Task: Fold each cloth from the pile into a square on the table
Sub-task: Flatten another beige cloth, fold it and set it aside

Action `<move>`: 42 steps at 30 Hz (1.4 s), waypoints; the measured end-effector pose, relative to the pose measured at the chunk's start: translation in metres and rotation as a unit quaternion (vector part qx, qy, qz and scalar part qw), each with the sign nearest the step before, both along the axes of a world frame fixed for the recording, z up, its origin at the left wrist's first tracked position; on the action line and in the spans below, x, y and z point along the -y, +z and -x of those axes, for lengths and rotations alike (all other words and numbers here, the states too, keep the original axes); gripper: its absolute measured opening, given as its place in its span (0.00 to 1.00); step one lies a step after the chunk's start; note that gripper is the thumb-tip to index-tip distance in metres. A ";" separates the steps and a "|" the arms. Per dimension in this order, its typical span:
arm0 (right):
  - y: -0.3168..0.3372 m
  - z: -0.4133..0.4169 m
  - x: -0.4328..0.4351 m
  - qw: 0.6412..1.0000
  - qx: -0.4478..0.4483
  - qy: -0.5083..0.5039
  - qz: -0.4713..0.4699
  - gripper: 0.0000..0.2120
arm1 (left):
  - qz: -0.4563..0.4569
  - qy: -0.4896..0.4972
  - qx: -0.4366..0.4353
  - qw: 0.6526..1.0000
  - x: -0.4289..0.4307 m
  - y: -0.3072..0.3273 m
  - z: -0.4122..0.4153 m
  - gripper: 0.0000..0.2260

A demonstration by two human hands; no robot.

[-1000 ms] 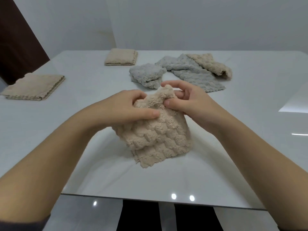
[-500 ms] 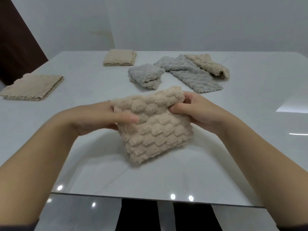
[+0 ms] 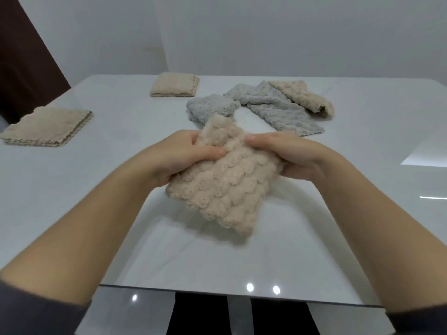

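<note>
1. The left grip (image 3: 180, 157) and right grip (image 3: 297, 154) each pinched the beige cloth (image 3: 225, 189) near its top.
2. The cloth hung over the counter (image 3: 72, 165), nearer than the pile (image 3: 278, 110).

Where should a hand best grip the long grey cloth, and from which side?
Probably pinch the long grey cloth at its near corner, from above on the right: that corner lies flat and free, while the crumpled beige cloth overlaps its far end.
</note>
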State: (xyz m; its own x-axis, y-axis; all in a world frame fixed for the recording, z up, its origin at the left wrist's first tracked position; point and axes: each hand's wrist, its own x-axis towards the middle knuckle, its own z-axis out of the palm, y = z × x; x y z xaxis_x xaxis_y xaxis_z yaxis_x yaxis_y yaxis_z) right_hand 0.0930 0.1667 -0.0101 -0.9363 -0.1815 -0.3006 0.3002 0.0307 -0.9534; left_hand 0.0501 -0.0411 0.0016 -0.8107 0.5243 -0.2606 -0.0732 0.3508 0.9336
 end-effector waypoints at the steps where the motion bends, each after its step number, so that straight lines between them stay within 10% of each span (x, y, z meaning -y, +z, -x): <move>1: -0.006 -0.001 -0.003 0.998 0.029 -0.011 0.049 0.17 | -0.049 0.045 -0.004 0.998 -0.001 -0.006 -0.002 0.09; 5: -0.024 -0.004 -0.004 0.988 0.033 -0.052 0.142 0.19 | -0.119 0.149 -0.105 0.976 -0.009 -0.034 -0.021 0.16; 10: -0.017 -0.005 -0.012 0.982 -0.105 -0.118 0.106 0.19 | -0.187 0.053 -0.171 0.966 0.007 -0.016 -0.029 0.26; 25: -0.004 -0.015 -0.011 0.969 -0.244 -0.041 0.021 0.06 | 0.156 -0.255 -0.380 0.876 0.036 0.039 -0.018 0.06; 37: -0.023 -0.011 -0.003 0.961 -0.208 -0.037 -0.176 0.20 | -0.119 -0.119 -0.227 0.959 0.035 0.009 -0.024 0.07; 42: -0.027 -0.006 -0.005 0.937 -0.223 -0.080 -0.255 0.18 | -0.042 -0.074 -0.146 0.986 0.031 -0.009 -0.016 0.09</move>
State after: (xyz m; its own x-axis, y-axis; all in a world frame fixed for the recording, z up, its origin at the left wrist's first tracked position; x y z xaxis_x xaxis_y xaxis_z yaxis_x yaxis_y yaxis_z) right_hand 0.0993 0.1713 -0.0374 -0.9925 0.0328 0.1178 -0.0852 0.5051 -0.8588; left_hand 0.0657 -0.0720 -0.0075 -0.7582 0.6516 0.0215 0.2484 0.2582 0.9336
